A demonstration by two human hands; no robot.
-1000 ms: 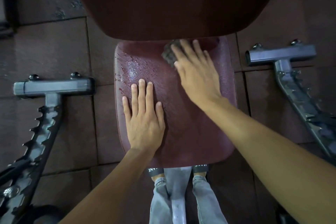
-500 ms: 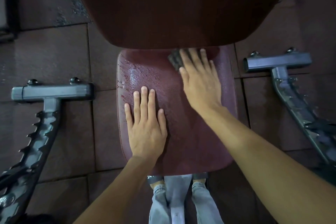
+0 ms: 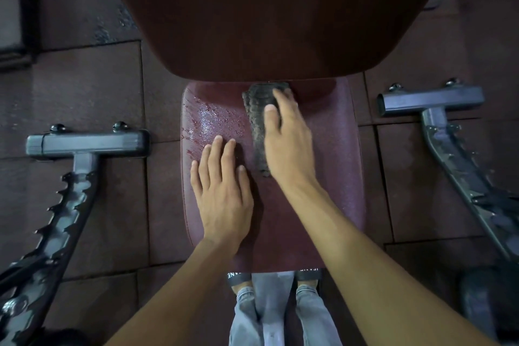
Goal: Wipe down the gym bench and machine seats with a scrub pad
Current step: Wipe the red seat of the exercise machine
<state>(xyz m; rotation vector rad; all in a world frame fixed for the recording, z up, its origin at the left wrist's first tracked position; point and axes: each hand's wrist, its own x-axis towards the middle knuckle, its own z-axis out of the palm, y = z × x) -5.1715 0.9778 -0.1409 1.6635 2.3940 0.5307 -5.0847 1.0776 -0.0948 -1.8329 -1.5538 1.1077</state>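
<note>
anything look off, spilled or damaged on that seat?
No damage visible. One thing stands out: a patch of shiny droplets sits on the seat pad at its far left, beyond the left hand. It is probably cleaning liquid not yet wiped. The right hand presses the scrub pad just right of it.

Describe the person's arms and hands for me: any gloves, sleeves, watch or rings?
Both the left hand and right hand are bare, with no gloves. Both forearms are uncovered as far as the frame shows, with no sleeve edge visible. No watch, wristband or rings appear on either wrist or the visible fingers.
</note>
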